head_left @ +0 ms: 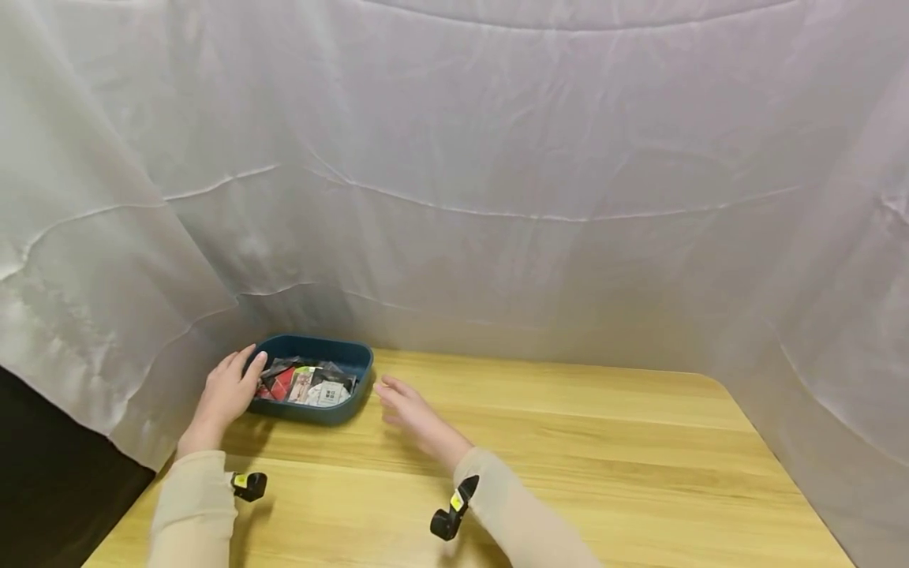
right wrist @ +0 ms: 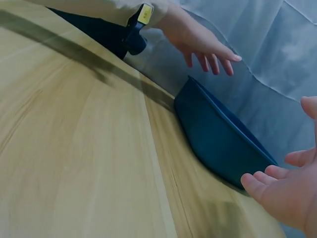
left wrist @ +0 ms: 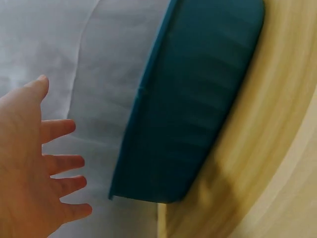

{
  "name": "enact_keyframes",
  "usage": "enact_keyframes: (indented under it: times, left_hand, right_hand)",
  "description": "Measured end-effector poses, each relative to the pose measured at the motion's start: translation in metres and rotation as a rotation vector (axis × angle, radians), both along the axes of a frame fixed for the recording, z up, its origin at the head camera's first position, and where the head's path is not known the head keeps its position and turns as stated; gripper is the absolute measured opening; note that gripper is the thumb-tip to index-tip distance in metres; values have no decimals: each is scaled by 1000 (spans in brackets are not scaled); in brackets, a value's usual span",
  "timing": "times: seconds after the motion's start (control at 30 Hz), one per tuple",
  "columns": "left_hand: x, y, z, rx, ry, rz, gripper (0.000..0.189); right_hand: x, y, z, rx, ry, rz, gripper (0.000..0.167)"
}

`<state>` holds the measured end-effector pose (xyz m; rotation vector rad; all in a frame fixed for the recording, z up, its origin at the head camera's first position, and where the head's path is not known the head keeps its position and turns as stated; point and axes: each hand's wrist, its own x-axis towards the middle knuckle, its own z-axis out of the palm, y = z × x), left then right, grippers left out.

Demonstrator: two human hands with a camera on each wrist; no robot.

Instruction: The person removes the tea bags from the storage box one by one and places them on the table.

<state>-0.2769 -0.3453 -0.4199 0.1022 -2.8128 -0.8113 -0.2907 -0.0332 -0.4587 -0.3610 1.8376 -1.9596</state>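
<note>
A dark blue plastic bin (head_left: pixel 301 412) stands at the table's back left corner, with several small flat packets (head_left: pixel 330 393) inside, one of them red. By its left end is my left hand (head_left: pixel 226 394), fingers spread and straight. In the left wrist view a gap separates that hand (left wrist: pixel 29 158) from the bin's side wall (left wrist: pixel 193 104). Off the bin's right end is my right hand (head_left: pixel 408 410), fingers loosely extended and holding nothing. The right wrist view has the right hand (right wrist: pixel 292 193) close to the bin's near end; whether it touches, I cannot tell.
Grey cloth (head_left: pixel 497 260) hangs behind the table and along both sides. The wooden tabletop (head_left: pixel 604 450) stretches away to the right of the bin. Each sleeve carries a small black camera mount (head_left: pixel 454 509). A black area (head_left: pixel 57 473) lies at lower left.
</note>
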Motion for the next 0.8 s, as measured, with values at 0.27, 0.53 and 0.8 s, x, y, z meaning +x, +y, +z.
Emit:
enact_keyframes:
  times: [0.27, 0.53, 0.8]
  left_hand:
    - [-7, -8, -15, 60, -29, 23, 73]
    - [-5, -8, -21, 125, -34, 38, 73]
    - [-3, -4, -27, 179, 14, 73, 71]
  right_hand:
    - [1, -13, -1, -42, -62, 19, 72]
    - [1, -24, -2, -136, -126, 27, 73]
    - [4, -30, -1, -234, -161, 23, 68]
